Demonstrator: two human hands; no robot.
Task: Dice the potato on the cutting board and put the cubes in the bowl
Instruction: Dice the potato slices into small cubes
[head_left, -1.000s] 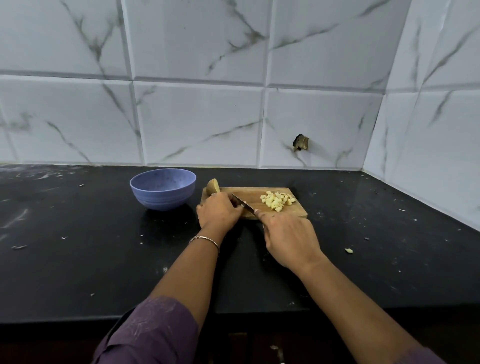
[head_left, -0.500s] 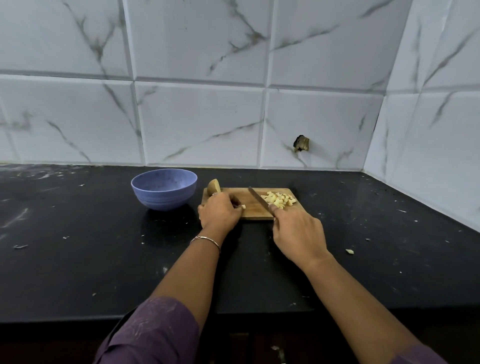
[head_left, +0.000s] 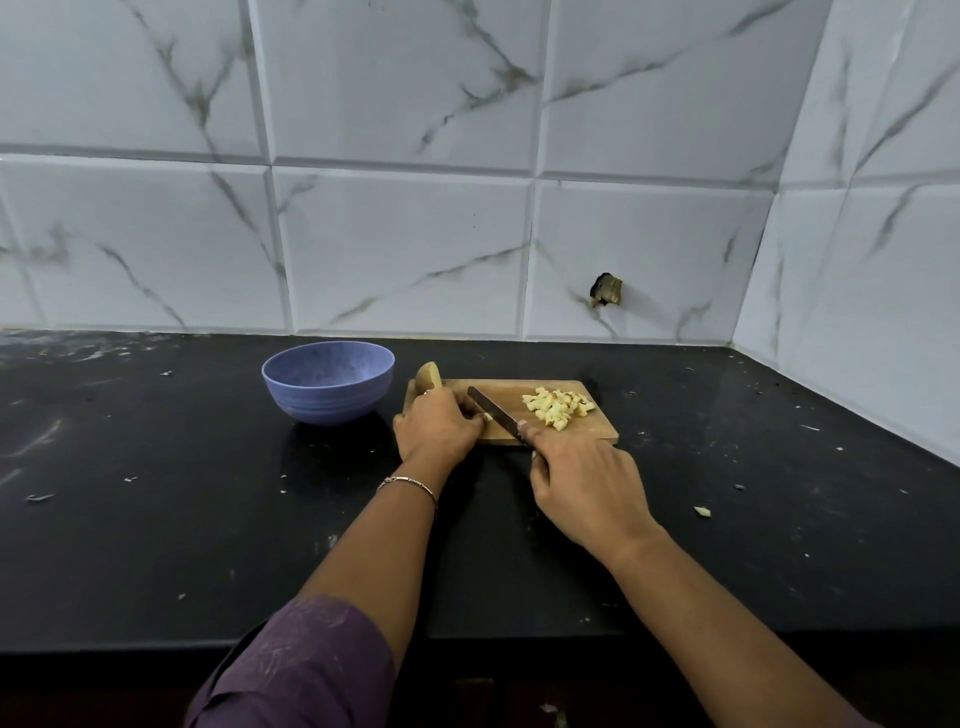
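1. Head view: the left hand (head_left: 439, 423) curls its fingers down over a pale potato piece (head_left: 487, 417) on the cutting board (head_left: 511, 387), pinning it so it cannot slide. Only a sliver shows at the fingertips.
2. The right hand (head_left: 587, 488) is wrapped around the handle of the knife (head_left: 493, 411). The blade slants just right of the left fingertips, at or very near the pinned piece, which I judge is the set-up for the next slice.
3. Finished cubes (head_left: 558, 408) are heaped beyond the right knuckles, out of the blade's path.
4. An uncut potato chunk (head_left: 428, 375) stands just past the left hand. The bowl (head_left: 328, 382) waits further left, with no cubes visible inside.
5. Compared with half a second ago, the blade has swung from beside the heap back to the left fingertips. The left hand and the bowl have not shifted.
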